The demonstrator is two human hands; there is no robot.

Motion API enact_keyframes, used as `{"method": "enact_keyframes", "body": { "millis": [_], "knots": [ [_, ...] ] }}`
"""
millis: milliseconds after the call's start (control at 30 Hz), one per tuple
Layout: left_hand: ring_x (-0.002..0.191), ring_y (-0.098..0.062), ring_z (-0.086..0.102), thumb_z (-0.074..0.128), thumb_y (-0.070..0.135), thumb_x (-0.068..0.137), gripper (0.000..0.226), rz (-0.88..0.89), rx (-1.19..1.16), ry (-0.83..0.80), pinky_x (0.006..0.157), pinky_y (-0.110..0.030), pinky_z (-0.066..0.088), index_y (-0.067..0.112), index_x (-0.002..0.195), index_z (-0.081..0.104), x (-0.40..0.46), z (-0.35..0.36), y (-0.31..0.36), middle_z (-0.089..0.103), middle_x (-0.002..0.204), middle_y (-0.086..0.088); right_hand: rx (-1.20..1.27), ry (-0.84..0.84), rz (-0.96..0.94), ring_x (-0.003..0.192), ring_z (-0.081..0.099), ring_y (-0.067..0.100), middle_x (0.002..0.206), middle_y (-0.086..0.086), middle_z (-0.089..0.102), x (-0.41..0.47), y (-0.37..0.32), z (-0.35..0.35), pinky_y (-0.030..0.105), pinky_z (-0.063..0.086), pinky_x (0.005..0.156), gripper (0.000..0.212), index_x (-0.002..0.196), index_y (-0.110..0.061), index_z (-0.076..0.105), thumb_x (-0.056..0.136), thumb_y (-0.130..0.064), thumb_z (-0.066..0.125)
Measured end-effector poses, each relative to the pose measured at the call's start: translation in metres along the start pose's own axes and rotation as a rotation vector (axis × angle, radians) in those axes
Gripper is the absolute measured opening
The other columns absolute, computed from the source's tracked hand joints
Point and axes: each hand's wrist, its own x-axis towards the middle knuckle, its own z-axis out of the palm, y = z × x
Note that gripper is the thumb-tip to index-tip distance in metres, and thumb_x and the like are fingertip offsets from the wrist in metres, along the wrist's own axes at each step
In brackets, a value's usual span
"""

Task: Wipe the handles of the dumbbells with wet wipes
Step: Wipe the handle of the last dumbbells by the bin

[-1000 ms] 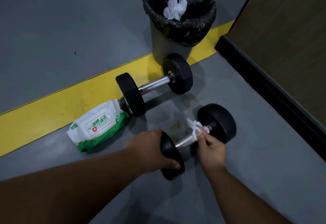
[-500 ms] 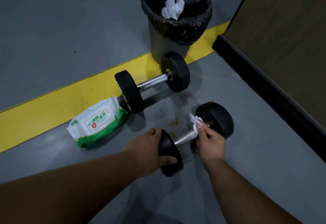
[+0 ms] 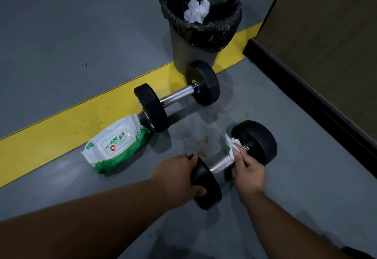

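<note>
The near dumbbell (image 3: 234,161), round matte-black heads on a knurled chrome bar, lies on the smooth grey floor (image 3: 61,44). The left hand (image 3: 177,179) curls round its near head; the right hand (image 3: 247,170) pinches a crumpled white wipe (image 3: 232,144), seemingly pressed against the bar.

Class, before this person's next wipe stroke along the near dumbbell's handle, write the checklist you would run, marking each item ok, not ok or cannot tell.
1. Near dumbbell steadied: left hand grips its near weight. Ok.
2. Wet wipe in a firm grip: right hand pinches it. Ok.
3. Wipe touching the handle: pressed at the far end. Ok.
4. Wipe still moist: cannot tell.
5. Fresh wipes at hand: wipe pack lies beside the far dumbbell. Ok.
6. Bin ready for disposal: open, one used wipe inside. Ok.
</note>
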Motion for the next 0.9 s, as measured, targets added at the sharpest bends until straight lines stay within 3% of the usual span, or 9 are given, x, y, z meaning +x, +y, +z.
{"method": "enact_keyframes", "body": {
  "millis": [67, 167, 300, 367, 467, 533, 600, 733, 900],
  "knots": [
    [0.117, -0.022, 0.058, 0.077, 0.064, 0.07, 0.074, -0.022, 0.01, 0.011, 0.091, -0.034, 0.05, 0.028, 0.129, 0.051, 0.002, -0.002, 0.004, 0.057, 0.126, 0.004, 0.032, -0.073, -0.009, 0.077, 0.062, -0.001, 0.093, -0.02, 0.069, -0.023, 0.01, 0.012, 0.021, 0.048, 0.078, 0.03, 0.108, -0.039, 0.076, 0.1, -0.015, 0.061],
    [0.109, -0.018, 0.06, 0.084, 0.066, 0.058, 0.076, -0.078, -0.028, -0.012, 0.087, -0.031, 0.05, 0.033, 0.118, 0.051, 0.007, -0.006, 0.007, 0.062, 0.119, 0.008, -0.055, -0.31, -0.061, 0.113, 0.063, -0.006, 0.109, -0.03, 0.069, -0.039, 0.01, 0.013, 0.006, 0.043, 0.094, 0.032, 0.112, -0.03, 0.073, 0.098, -0.004, 0.06],
    [0.1, -0.015, 0.062, 0.082, 0.071, 0.054, 0.071, -0.086, 0.006, -0.055, 0.08, -0.033, 0.052, 0.036, 0.104, 0.047, 0.005, -0.002, 0.012, 0.062, 0.108, 0.011, -0.175, -0.331, -0.09, 0.119, 0.061, -0.002, 0.116, -0.023, 0.071, -0.006, -0.007, -0.018, 0.009, 0.041, 0.101, 0.028, 0.112, -0.035, 0.075, 0.098, -0.014, 0.064],
    [0.101, -0.016, 0.061, 0.078, 0.076, 0.054, 0.073, -0.076, 0.033, -0.051, 0.081, -0.035, 0.053, 0.035, 0.106, 0.047, 0.002, 0.002, 0.013, 0.061, 0.11, 0.01, -0.115, -0.144, -0.054, 0.088, 0.069, 0.005, 0.097, -0.021, 0.073, 0.002, -0.01, -0.024, 0.015, 0.05, 0.085, 0.025, 0.116, -0.036, 0.074, 0.099, -0.021, 0.063],
    [0.106, -0.018, 0.059, 0.074, 0.077, 0.06, 0.075, -0.055, 0.075, -0.058, 0.081, -0.033, 0.049, 0.032, 0.112, 0.045, 0.001, 0.002, 0.014, 0.059, 0.116, 0.009, 0.062, -0.054, 0.059, 0.051, 0.046, 0.013, 0.063, -0.004, 0.056, -0.014, -0.001, -0.009, 0.018, 0.042, 0.05, 0.027, 0.123, -0.027, 0.072, 0.1, -0.016, 0.06],
    [0.108, -0.018, 0.059, 0.073, 0.076, 0.065, 0.074, -0.029, 0.072, -0.069, 0.08, -0.031, 0.046, 0.03, 0.117, 0.045, 0.0, -0.001, 0.014, 0.058, 0.121, 0.007, 0.076, -0.187, 0.057, 0.075, 0.068, 0.001, 0.085, -0.012, 0.074, -0.035, 0.007, 0.003, 0.014, 0.053, 0.07, 0.028, 0.114, -0.025, 0.075, 0.099, -0.006, 0.059],
    [0.112, -0.018, 0.058, 0.071, 0.075, 0.07, 0.077, 0.0, 0.063, -0.087, 0.085, -0.031, 0.048, 0.03, 0.127, 0.044, -0.001, -0.004, 0.011, 0.057, 0.127, 0.007, -0.003, -0.342, 0.059, 0.106, 0.068, -0.002, 0.113, -0.014, 0.074, -0.045, 0.007, 0.005, 0.015, 0.051, 0.094, 0.031, 0.11, -0.028, 0.075, 0.097, -0.003, 0.062],
    [0.123, -0.021, 0.055, 0.061, 0.075, 0.08, 0.086, 0.038, 0.081, -0.118, 0.094, -0.034, 0.049, 0.03, 0.147, 0.033, -0.003, -0.007, 0.002, 0.056, 0.137, 0.005, -0.088, -0.306, -0.039, 0.116, 0.063, -0.002, 0.113, -0.02, 0.072, -0.017, -0.009, -0.013, 0.016, 0.044, 0.105, 0.033, 0.104, -0.035, 0.078, 0.097, -0.006, 0.064],
    [0.127, -0.024, 0.053, 0.058, 0.074, 0.083, 0.095, 0.037, 0.123, -0.132, 0.097, -0.038, 0.05, 0.026, 0.156, 0.023, -0.007, -0.006, 0.007, 0.053, 0.142, 0.002, 0.064, -0.005, 0.042, 0.059, 0.044, 0.005, 0.067, -0.013, 0.06, -0.011, 0.001, -0.016, 0.021, 0.04, 0.058, 0.026, 0.115, -0.036, 0.075, 0.099, -0.019, 0.063]
  ]
}}
